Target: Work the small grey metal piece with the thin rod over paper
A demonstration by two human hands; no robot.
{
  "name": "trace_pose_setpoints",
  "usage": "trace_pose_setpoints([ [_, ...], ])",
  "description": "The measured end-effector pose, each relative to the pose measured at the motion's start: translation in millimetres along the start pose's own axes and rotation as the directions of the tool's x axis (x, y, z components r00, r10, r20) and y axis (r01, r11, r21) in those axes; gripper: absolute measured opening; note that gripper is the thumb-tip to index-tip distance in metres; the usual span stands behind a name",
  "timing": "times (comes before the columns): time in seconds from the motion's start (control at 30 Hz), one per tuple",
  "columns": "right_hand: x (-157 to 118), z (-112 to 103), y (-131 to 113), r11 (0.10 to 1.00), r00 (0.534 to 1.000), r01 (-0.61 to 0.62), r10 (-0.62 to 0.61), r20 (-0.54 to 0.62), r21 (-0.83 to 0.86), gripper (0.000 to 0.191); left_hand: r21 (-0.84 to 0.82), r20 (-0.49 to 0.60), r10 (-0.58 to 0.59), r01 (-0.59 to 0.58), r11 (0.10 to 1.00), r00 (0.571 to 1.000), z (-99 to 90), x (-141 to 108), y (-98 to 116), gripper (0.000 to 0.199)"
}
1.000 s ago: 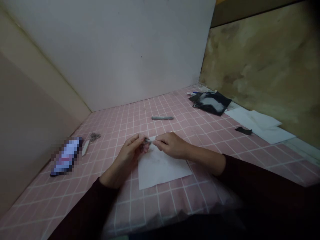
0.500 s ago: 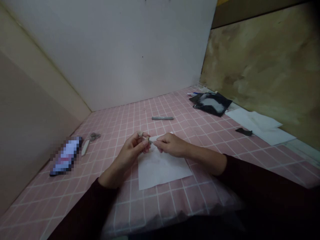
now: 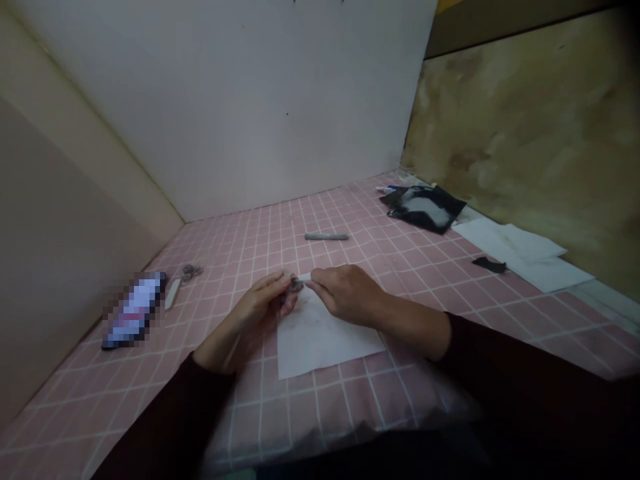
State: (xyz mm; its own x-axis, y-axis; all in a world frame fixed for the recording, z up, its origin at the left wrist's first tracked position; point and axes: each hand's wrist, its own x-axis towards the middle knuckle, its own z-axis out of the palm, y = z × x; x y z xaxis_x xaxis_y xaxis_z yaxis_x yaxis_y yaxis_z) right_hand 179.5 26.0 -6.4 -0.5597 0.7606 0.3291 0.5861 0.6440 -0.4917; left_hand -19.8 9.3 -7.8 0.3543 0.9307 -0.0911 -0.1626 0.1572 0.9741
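Observation:
Over a white sheet of paper (image 3: 325, 350), both of my hands are close together. My left hand (image 3: 263, 295) is closed, pinching a small grey-brown piece (image 3: 296, 285) between thumb and fingers; its kind is too small and blurred to tell. From the right, my right hand (image 3: 353, 293) has its fingers pressed together around something thin that points at the small piece. Most of that thin thing is hidden in the fingers. Faint grey smudges show on the paper below the hands.
A grey rod (image 3: 327, 237) lies beyond the paper. To the left are a blurred-out phone (image 3: 134, 310), a white strip (image 3: 173, 294) and small metallic-looking items (image 3: 191, 271). Black sheets (image 3: 450, 208), white papers (image 3: 545, 270) and a black scrap (image 3: 489, 265) lie right. Walls border the pink checked tabletop (image 3: 240, 247).
My left hand has rolled over, with its fingers now closer around the small piece. My right hand has turned so its back shows more. The view has shifted slightly.

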Motion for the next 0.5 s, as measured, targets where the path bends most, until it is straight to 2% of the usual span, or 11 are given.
trace_pose_setpoints([
  [0.07, 0.7, 0.1, -2.0, 0.996, 0.998, -0.051, 0.048, 0.046, 0.075, 0.028, 0.015, -0.011, 0.054, -0.054, 0.998, 0.998, 0.2, 0.6, -1.3, 0.029],
  [0.13, 2.6, -1.6, -3.2, 0.920, 0.963, -0.219, 0.151, 0.222, 0.325, 0.033, 0.049, -0.026, 0.120, -0.118, 0.992, 0.992, 0.4, 1.0, -3.7, 0.028],
  [0.17, 3.5, -3.3, -3.3, 0.818, 0.916, -0.340, 0.175, 0.361, 0.465, 0.034, 0.064, -0.028, 0.152, -0.150, 0.987, 0.988, 0.3, 1.1, -4.9, 0.027],
  [0.23, 4.8, -7.7, -3.2, 0.520, 0.783, -0.567, 0.103, 0.613, 0.638, 0.033, 0.081, -0.022, 0.205, -0.203, 0.976, 0.978, 0.0, 1.2, -7.0, 0.026],
  [0.27, 5.1, -9.9, -3.0, 0.385, 0.735, -0.637, 0.041, 0.677, 0.668, 0.031, 0.083, -0.020, 0.221, -0.218, 0.972, 0.975, -0.2, 1.1, -7.6, 0.025],
  [0.3, 5.1, -11.6, -2.7, 0.293, 0.710, -0.672, -0.007, 0.704, 0.680, 0.029, 0.083, -0.020, 0.229, -0.227, 0.970, 0.973, -0.2, 1.1, -8.0, 0.024],
  [0.33, 5.0, -12.7, -2.4, 0.256, 0.700, -0.685, -0.028, 0.714, 0.682, 0.027, 0.087, -0.020, 0.230, -0.227, 0.970, 0.973, -0.1, 0.9, -8.1, 0.025],
  [0.37, 4.7, -12.9, -1.9, 0.273, 0.705, -0.680, -0.012, 0.709, 0.681, 0.028, 0.094, -0.021, 0.224, -0.221, 0.971, 0.974, 0.2, 0.5, -8.1, 0.025],
  [0.4, 4.3, -12.2, -1.3, 0.346, 0.723, -0.656, 0.031, 0.691, 0.671, 0.029, 0.101, -0.023, 0.213, -0.209, 0.973, 0.977, 0.9, 0.0, -7.8, 0.025],
  [0.43, 3.7, -10.7, -0.5, 0.471, 0.758, -0.604, 0.088, 0.647, 0.643, 0.031, 0.107, -0.026, 0.200, -0.196, 0.975, 0.979, 1.7, -0.7, -7.4, 0.025],
  [0.5, 2.3, -5.9, 1.7, 0.777, 0.880, -0.403, 0.184, 0.438, 0.484, 0.034, 0.090, -0.025, 0.143, -0.140, 0.986, 0.989, 3.4, -2.3, -6.4, 0.023],
])
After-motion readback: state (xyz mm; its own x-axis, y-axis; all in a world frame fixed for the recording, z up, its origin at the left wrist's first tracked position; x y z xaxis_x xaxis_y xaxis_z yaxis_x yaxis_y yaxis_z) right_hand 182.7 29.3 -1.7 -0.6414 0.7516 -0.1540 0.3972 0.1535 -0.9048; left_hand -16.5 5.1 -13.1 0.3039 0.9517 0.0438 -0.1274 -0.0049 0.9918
